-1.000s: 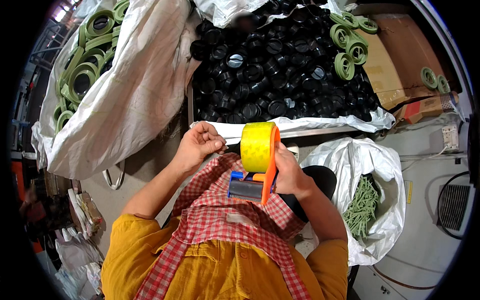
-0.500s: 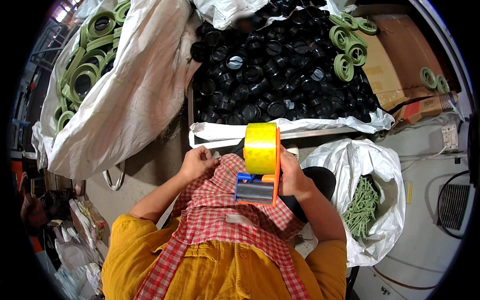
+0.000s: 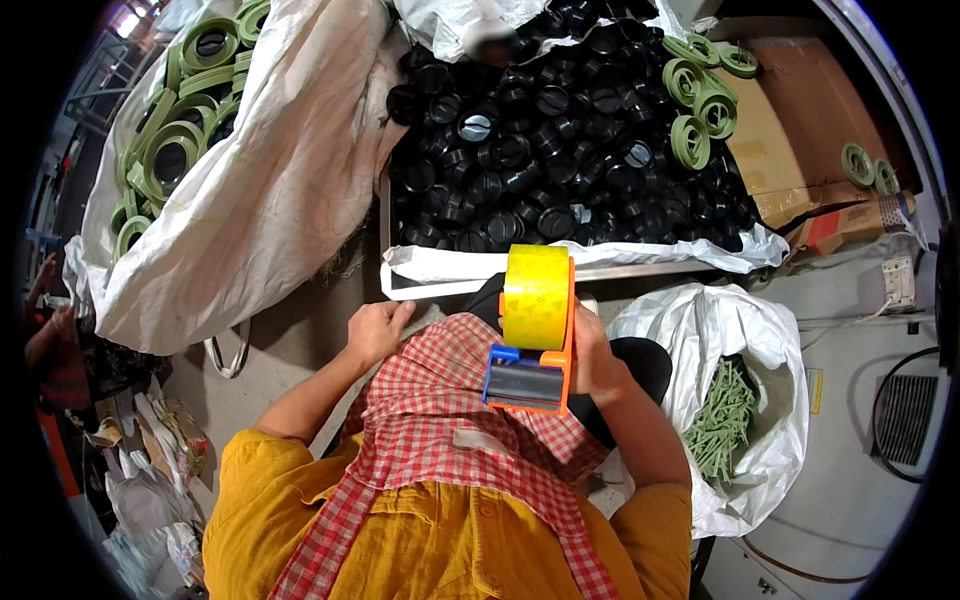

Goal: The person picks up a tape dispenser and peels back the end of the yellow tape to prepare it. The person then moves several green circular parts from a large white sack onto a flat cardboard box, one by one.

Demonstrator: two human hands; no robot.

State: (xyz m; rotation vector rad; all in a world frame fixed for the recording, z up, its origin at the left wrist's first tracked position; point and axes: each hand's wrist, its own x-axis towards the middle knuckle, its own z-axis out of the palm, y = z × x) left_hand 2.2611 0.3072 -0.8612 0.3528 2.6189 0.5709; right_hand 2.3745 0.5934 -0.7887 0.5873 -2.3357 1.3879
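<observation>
My right hand [image 3: 592,355] is wrapped round the handle of an orange and blue tape dispenser [image 3: 526,385], held over my lap. A wide roll of yellow tape [image 3: 535,300] sits on its far end, and a dark roller lies at the near end. My left hand [image 3: 376,331] is closed in a loose fist with the thumb sticking out, beside the red checked apron [image 3: 440,375]. Nothing shows in its fingers. Beyond the dispenser, a tray edged with white sheet [image 3: 450,265] bears a heap of black round caps [image 3: 520,150].
Green rings [image 3: 171,158] fill a large white sack [image 3: 270,190] at the far left; more green rings [image 3: 690,142] lie on the heap's right edge. At right, a white bag [image 3: 770,400] holds thin green strips [image 3: 722,420]. Cardboard [image 3: 770,130] lies at the far right.
The tape dispenser has shifted slightly right with my right hand. My left hand has drawn a little left, and its fingertips have gone from a pinch at the apron to a loose fist.
</observation>
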